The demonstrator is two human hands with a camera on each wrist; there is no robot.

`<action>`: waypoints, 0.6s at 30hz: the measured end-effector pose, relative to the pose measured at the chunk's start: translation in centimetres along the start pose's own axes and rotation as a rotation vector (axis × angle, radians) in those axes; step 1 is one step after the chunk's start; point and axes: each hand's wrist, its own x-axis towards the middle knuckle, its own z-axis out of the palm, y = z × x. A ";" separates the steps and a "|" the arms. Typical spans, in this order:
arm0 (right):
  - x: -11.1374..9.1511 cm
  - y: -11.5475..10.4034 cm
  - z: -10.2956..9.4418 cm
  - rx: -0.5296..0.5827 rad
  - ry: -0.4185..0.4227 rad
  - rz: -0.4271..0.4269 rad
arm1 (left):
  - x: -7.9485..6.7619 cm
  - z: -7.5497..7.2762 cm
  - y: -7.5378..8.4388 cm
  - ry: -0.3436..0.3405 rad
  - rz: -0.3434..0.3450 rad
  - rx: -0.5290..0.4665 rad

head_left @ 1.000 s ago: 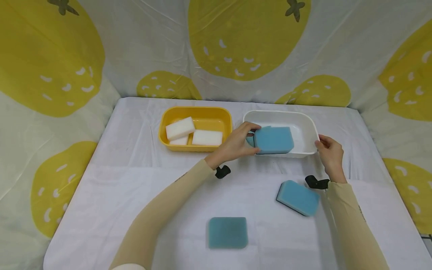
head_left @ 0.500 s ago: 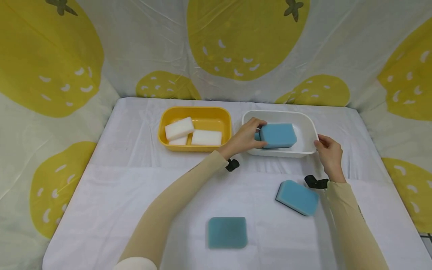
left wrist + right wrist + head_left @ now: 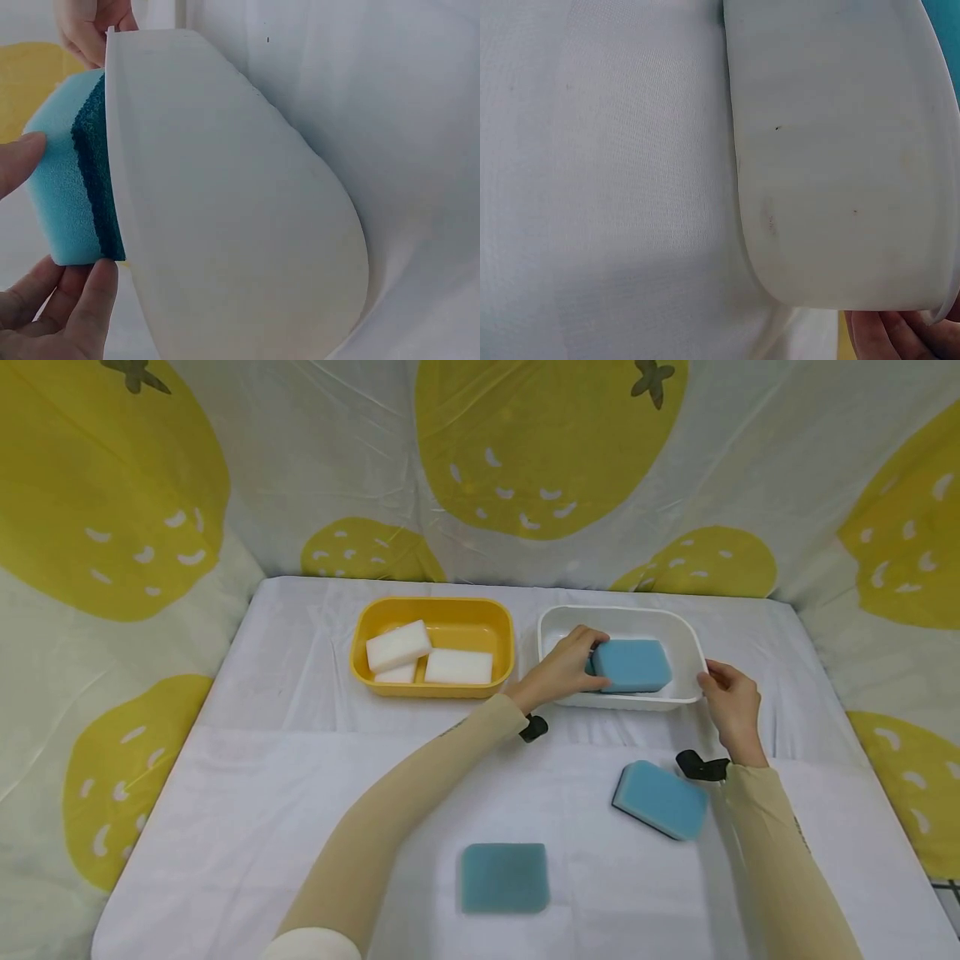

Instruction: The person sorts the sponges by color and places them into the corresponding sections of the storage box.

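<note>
On the white tablecloth [image 3: 285, 777], can see a white tub [image 3: 681, 653] right of a yellow tub [image 3: 474, 635]. Compared with half a second ago, find the left hand [image 3: 564, 667] farther right, thumb and fingers gripping a blue sponge [image 3: 636, 666] by opposite edges, now nearer the white tub's right end. In the left wrist view, see it partly above the rim; cannot tell whether touching the bottom. Find the right hand [image 3: 735, 706] unmoved, pinching the rim's right end; in the right wrist view, cut off at the corner. On the tablecloth, see another blue sponge [image 3: 662, 800] and a teal sponge [image 3: 506, 878], apart, unshifted. In the yellow tub, make out white blocks [image 3: 459, 667], one partly covered.
</note>
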 end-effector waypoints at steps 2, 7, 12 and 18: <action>0.0 0.0 0.0 0.002 0.004 0.001 | 0.2 0.2 0.2 -0.001 0.008 0.010; 0.0 0.0 0.0 0.002 0.010 0.001 | 0.7 0.8 0.5 -0.009 0.014 0.025; 0.0 0.1 0.0 0.002 0.013 -0.007 | 0.9 1.2 0.7 -0.022 0.011 0.021; 0.0 0.1 0.0 0.005 0.016 -0.024 | 0.9 1.4 0.6 -0.028 0.015 0.005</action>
